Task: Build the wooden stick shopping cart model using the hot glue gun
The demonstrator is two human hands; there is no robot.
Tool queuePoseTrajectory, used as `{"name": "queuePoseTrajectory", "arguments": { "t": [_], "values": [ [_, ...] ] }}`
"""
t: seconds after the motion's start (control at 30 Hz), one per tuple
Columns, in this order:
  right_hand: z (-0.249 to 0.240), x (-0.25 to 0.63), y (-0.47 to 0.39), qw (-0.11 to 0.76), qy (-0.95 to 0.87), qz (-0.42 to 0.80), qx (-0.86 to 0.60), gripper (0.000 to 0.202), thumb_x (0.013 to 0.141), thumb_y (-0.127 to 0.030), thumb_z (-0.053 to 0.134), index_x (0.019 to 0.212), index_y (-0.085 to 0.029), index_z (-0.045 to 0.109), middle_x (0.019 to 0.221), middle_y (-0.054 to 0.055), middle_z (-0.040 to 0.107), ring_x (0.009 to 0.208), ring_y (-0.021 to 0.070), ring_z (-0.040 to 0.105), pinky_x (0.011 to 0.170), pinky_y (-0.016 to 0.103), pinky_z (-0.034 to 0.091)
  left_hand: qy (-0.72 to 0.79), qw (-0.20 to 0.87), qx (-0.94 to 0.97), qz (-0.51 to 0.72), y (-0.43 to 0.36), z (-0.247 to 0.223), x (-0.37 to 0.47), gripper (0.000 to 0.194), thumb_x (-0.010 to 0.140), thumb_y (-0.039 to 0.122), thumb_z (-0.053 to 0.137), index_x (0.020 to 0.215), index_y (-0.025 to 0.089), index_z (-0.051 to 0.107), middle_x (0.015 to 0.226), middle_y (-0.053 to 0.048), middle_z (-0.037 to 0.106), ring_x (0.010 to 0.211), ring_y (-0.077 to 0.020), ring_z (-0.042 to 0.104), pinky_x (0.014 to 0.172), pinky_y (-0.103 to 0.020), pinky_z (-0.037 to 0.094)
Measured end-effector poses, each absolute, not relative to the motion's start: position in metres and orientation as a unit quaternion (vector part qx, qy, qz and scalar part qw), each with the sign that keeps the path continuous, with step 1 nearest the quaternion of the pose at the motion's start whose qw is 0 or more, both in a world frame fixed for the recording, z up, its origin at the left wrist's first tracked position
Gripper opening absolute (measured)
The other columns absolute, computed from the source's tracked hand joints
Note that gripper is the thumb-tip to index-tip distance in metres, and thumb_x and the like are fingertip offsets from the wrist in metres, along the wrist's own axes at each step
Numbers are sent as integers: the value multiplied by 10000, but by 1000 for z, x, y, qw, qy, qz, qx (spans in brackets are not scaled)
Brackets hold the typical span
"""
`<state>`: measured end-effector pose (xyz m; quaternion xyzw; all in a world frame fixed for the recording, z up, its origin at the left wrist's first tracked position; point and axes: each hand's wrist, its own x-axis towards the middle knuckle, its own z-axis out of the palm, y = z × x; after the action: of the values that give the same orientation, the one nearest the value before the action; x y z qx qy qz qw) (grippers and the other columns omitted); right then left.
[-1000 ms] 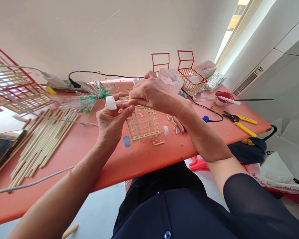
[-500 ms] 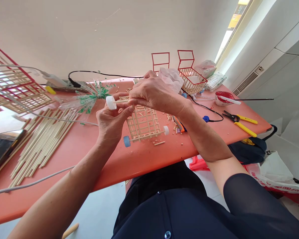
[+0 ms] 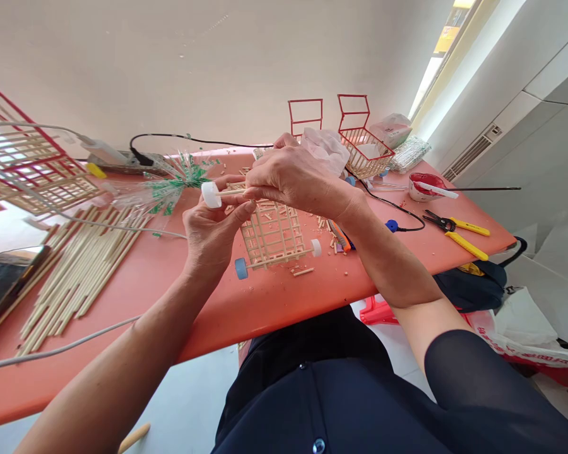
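Note:
A thin wooden stick (image 3: 231,193) with a white bottle cap (image 3: 211,195) on its left end is held above the table. My left hand (image 3: 213,230) has its fingers closed round the stick near the cap. Farther right, my right hand (image 3: 281,173) pinches the same stick, and its fingers hide the other end. Just below and behind the hands, a lattice frame of wooden sticks (image 3: 277,233) lies on the table. A blue cap (image 3: 241,268) and a second white cap (image 3: 316,247) sit on the ends of its near crossbar.
Many loose sticks (image 3: 82,271) and a phone (image 3: 9,284) lie at left. Yellow-handled pliers (image 3: 464,236), a cup of red paint (image 3: 423,187) and an orange cutter (image 3: 341,236) are at right. A red-edged stick cart (image 3: 366,151) stands behind. A grey cable (image 3: 99,337) crosses the left side.

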<state>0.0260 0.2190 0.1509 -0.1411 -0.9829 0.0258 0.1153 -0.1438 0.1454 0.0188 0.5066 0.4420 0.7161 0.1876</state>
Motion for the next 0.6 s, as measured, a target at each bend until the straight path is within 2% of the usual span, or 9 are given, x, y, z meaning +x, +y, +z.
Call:
{"name": "queuePoseTrajectory", "arguments": {
  "t": [0.17,0.33,0.5,0.6],
  "values": [
    [146,25,225,128,-981,34,-141,402,1159,-321,486,839,-170,678,861,9,700,840,150,533,1049,420,332,430,185,511,721,144,20,-143,215,816,452,971,827,289,831,1083,-61,785,1090,-272,743,838,-390,626],
    [136,22,236,181,-978,54,-86,565,1161,-450,388,753,-181,672,738,-13,656,889,151,564,1019,386,358,421,184,517,722,143,20,-142,203,836,450,972,860,292,846,1068,-55,789,1039,-249,746,867,-393,634],
    [143,26,227,143,-979,51,-133,408,1124,-375,482,817,-185,673,850,18,714,844,155,558,1077,437,352,430,181,517,718,143,21,-142,272,814,519,982,864,292,842,1113,-56,791,1047,-253,753,850,-388,639],
    [146,26,224,146,-980,41,-129,581,1158,-470,321,806,-174,676,854,7,735,891,154,607,1069,443,355,438,182,514,715,142,23,-141,302,802,546,982,847,285,834,1128,-62,787,1068,-266,756,850,-399,646]
  ]
}}
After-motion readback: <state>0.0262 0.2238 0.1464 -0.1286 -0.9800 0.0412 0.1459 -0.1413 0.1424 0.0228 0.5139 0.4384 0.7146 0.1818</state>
